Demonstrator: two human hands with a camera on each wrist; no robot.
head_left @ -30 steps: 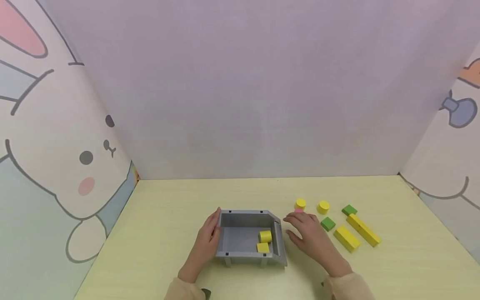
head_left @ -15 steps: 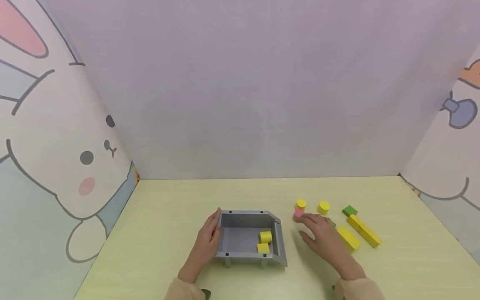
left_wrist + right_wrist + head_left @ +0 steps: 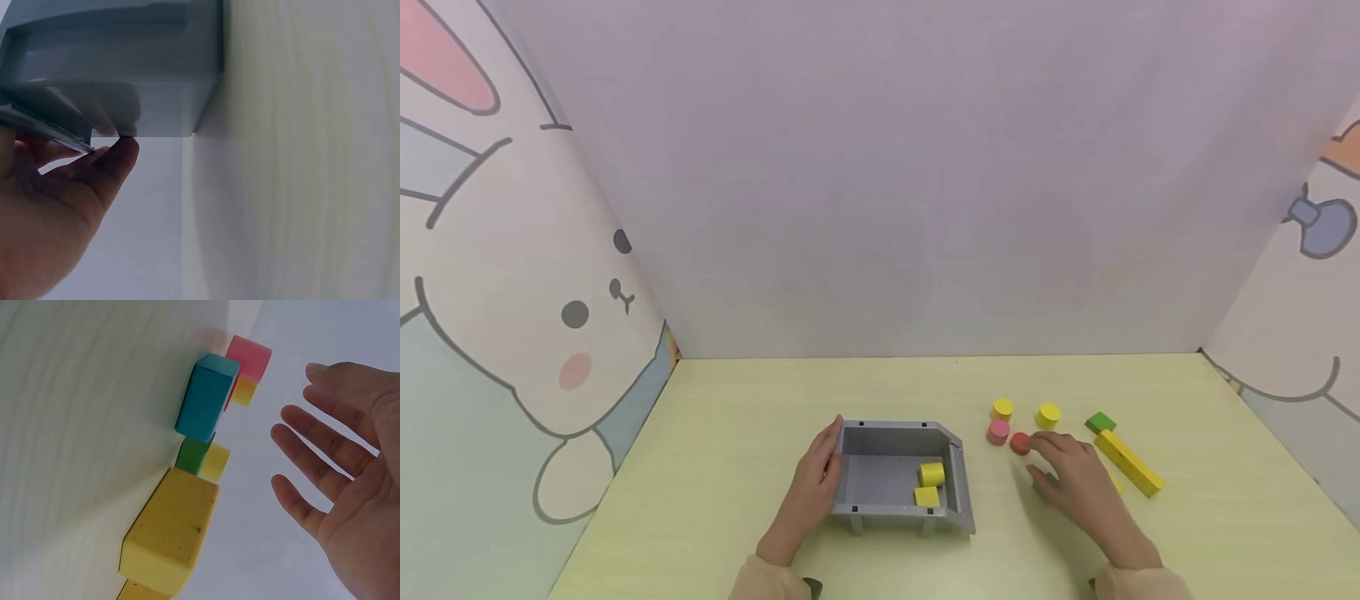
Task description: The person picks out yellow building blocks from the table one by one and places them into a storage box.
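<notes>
My left hand (image 3: 812,479) grips the left edge of a grey plastic storage bin (image 3: 876,479); in the left wrist view its fingers curl round the bin's lip. Inside, at the right end, lie a yellow cylinder (image 3: 932,474) and a yellow block (image 3: 927,497). Right of the bin, my right hand (image 3: 1078,479) hovers over toy blocks with relaxed, spread fingers and nothing in them. A red disc (image 3: 1020,443) sits by its fingertips, beside a pink cylinder (image 3: 997,432). A teal block (image 3: 206,397) stands below the hand, mostly hidden in the head view.
Two yellow cylinders, one (image 3: 1002,409) behind the pink one and another (image 3: 1048,416) farther right, stand on the pale table (image 3: 760,400). A green block (image 3: 1101,422) and a long yellow block (image 3: 1129,463) lie at the right. Walls with printed cartoons enclose the table.
My right hand has moved right, away from the bin and over the blocks, uncovering the pink cylinder and red disc while covering a green block. The left hand and bin have stayed put.
</notes>
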